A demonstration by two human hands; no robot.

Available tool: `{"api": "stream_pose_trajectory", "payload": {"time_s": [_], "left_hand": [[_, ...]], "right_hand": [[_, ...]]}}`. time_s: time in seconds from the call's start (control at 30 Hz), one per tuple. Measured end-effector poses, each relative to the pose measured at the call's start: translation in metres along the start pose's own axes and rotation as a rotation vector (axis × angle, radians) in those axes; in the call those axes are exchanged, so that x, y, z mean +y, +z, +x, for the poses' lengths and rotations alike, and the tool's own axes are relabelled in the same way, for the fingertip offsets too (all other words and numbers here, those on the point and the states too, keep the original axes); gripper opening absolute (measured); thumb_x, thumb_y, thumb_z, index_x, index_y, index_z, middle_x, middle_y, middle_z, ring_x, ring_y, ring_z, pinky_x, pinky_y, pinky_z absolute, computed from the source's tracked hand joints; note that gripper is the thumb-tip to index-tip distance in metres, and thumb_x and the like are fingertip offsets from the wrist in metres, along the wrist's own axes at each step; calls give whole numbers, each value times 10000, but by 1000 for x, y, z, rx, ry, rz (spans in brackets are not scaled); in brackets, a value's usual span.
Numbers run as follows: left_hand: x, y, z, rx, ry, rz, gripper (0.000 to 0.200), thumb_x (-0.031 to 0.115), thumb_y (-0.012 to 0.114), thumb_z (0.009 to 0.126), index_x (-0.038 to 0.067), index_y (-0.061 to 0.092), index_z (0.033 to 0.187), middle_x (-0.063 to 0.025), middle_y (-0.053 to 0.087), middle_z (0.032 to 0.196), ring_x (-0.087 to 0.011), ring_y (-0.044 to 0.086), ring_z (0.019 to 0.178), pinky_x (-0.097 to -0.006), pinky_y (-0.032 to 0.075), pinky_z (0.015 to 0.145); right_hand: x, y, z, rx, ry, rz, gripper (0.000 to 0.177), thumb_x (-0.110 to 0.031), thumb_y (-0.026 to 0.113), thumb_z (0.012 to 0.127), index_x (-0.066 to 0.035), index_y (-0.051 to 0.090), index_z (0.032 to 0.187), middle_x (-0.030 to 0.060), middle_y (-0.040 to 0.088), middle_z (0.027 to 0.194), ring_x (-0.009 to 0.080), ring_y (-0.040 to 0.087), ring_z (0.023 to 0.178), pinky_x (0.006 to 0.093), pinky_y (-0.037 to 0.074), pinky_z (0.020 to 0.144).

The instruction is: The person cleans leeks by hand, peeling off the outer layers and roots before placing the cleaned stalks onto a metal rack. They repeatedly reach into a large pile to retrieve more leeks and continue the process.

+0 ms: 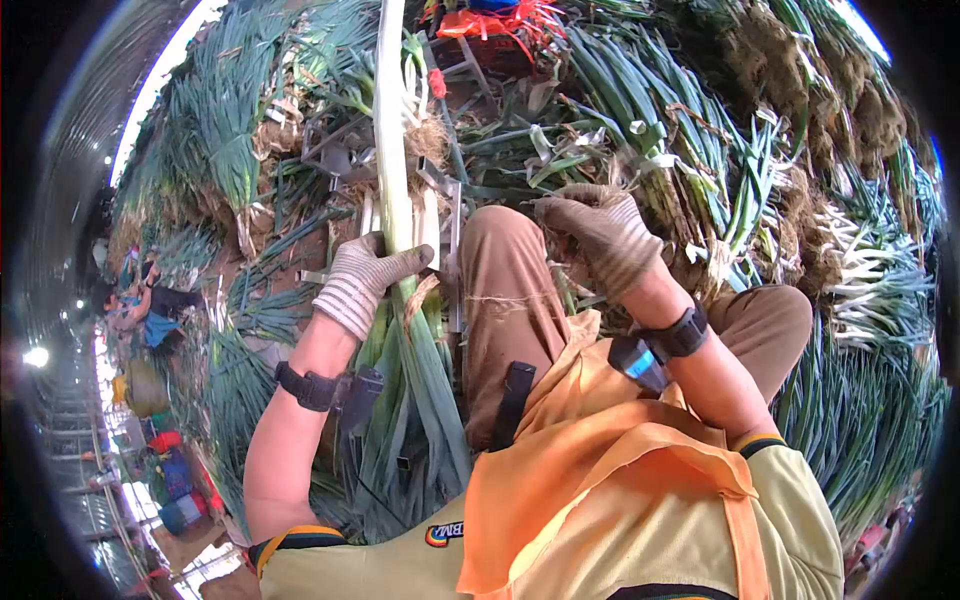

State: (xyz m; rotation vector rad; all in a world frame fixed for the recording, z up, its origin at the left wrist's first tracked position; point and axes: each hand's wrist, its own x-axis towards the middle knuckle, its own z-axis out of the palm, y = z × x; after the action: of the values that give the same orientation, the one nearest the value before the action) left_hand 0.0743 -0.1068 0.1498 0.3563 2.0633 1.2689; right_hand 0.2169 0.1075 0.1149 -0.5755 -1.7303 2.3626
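My left hand (370,275), in a striped glove, is closed around a long leek (391,150). Its white stalk points away from me and its green leaves trail back past my left forearm. More leeks (425,225) lie just under it, against a metal frame (452,200). My right hand (608,235), in a dirty glove, hovers beyond my knee with its fingers curled in. Whatever those fingers may hold is hidden. Cut and torn leek leaves (560,150) lie beyond that hand.
Piles of leeks (215,110) surround me, with trimmed white-ended leeks (850,270) stacked at the right. Red plastic (505,25) lies at the top. Another person (150,305) is at the far left. My bent knee (505,250) stands between my hands.
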Motion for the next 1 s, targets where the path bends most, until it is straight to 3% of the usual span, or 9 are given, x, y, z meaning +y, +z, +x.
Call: {"api": "stream_pose_trajectory", "payload": {"time_s": [0.17, 0.2, 0.5, 0.57, 0.7, 0.8, 0.93, 0.97, 1.0], "left_hand": [[22, 29, 14, 17, 44, 400, 678, 402, 802, 541, -31, 558, 1004, -74, 616, 852, -117, 559, 737, -253, 462, 688], [20, 36, 17, 27, 100, 416, 643, 426, 791, 538, -23, 583, 949, -83, 624, 808, -119, 570, 704, -259, 468, 656], [27, 47, 28, 12, 82, 398, 470, 261, 735, 641, -10, 573, 989, -79, 617, 837, -113, 554, 705, -257, 465, 671], [41, 36, 19, 57, 54, 639, 403, 250, 675, 662, -20, 588, 949, -78, 611, 771, -116, 544, 657, -269, 462, 616], [31, -33, 8, 66, -69, 737, 385, 264, 625, 666, -3, 595, 942, -89, 618, 726, -138, 567, 635, -276, 464, 616], [5, -100, -3, 76, -100, 831, 433, 306, 647, 671, -28, 583, 940, -104, 614, 740, -153, 568, 645, -285, 467, 628], [-71, -174, -28, 112, -312, 769, 471, 333, 661, 654, -29, 581, 945, -117, 614, 765, -171, 571, 682, -295, 465, 655], [-86, -178, -34, 131, -328, 872, 484, 342, 661, 640, -29, 583, 940, -137, 614, 783, -203, 581, 699, -311, 464, 666], [-118, -189, -34, 138, -368, 909, 494, 346, 661, 631, -32, 582, 939, -151, 614, 794, -223, 586, 715, -320, 464, 673]], "right_hand": [[22, 27, -6, -350, -51, -227, 245, -279, 611, 769, -52, 627, 858, 1, 534, 585, 67, 484, 496, 211, 403, 453], [1, 43, -17, -381, 242, -229, 242, -282, 619, 763, -48, 617, 826, 4, 540, 589, 82, 494, 491, 219, 405, 450], [15, 19, -34, -170, 44, -517, 155, -211, 597, 786, -62, 622, 822, 23, 580, 604, 77, 515, 508, 227, 419, 460], [1, -25, -41, -52, -205, -516, 131, -156, 598, 772, -31, 635, 790, 60, 637, 713, 156, 582, 658, 306, 459, 617], [47, -159, -26, 361, 46, -42, 130, -162, 577, 763, -51, 626, 810, 52, 606, 651, 106, 518, 545, 256, 435, 492], [141, -282, -9, 305, 318, -1659, 305, -245, 580, 702, -15, 606, 901, 208, 601, 892, 327, 575, 839, 372, 466, 735], [270, -350, -4, 434, 420, -1744, 498, -351, 429, 782, -96, 455, 1209, 144, 479, 1193, 280, 426, 1124, 349, 320, 935], [300, -359, -4, 413, 549, -1838, 496, -409, 331, 849, -121, 432, 1240, 105, 462, 1238, 257, 391, 1174, 343, 272, 982], [272, -338, -31, -578, 260, -1932, 429, -381, 411, 831, -111, 514, 1147, 115, 487, 1208, 244, 482, 1090, 342, 380, 901]]}}
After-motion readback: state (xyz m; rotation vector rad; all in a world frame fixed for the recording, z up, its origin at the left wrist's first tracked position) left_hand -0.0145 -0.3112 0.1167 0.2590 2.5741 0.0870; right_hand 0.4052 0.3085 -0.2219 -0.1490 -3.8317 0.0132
